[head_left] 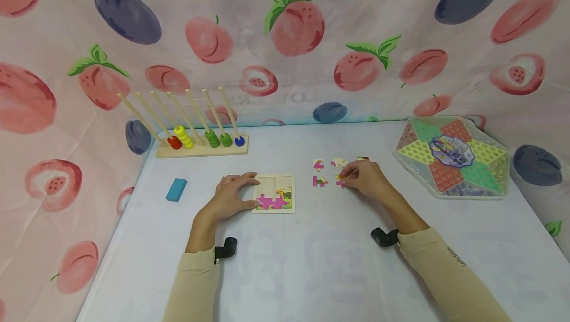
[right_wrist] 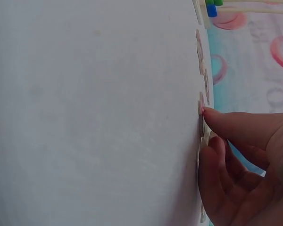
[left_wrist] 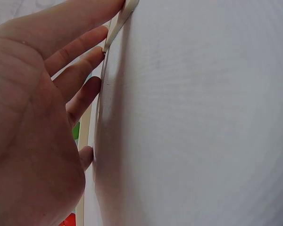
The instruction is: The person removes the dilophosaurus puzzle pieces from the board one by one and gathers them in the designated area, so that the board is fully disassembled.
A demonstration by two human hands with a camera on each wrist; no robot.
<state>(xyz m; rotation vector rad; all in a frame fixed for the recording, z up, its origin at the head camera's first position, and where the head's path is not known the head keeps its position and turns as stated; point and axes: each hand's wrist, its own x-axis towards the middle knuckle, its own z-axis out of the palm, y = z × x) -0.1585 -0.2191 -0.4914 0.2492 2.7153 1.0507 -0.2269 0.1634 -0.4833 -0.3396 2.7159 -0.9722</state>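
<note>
My left hand (head_left: 229,196) rests at the left edge of a square wooden puzzle tray (head_left: 285,211), its thumb near the lower left corner and its fingertips higher up. In the left wrist view, the fingers of the left hand (left_wrist: 52,84) reach the pale tray rim fairly straight. Joined pink and yellow-green pieces (head_left: 272,202) fill the tray's lower part; bare wood shows above. To the right, my right hand (head_left: 367,178) pinches a pink and yellow puzzle piece (head_left: 340,182) at the table, partly hidden by the fingers. The right wrist view shows the right thumb (right_wrist: 221,122) on its edge.
Loose puzzle pieces (head_left: 318,164) lie between tray and right hand, one dark piece (head_left: 362,158) behind it. A bead rack (head_left: 202,150) with upright pegs stands back left, a blue block (head_left: 176,189) before it. A clear-lidded hexagonal box (head_left: 454,159) lies at right. Patterned cloth hangs behind.
</note>
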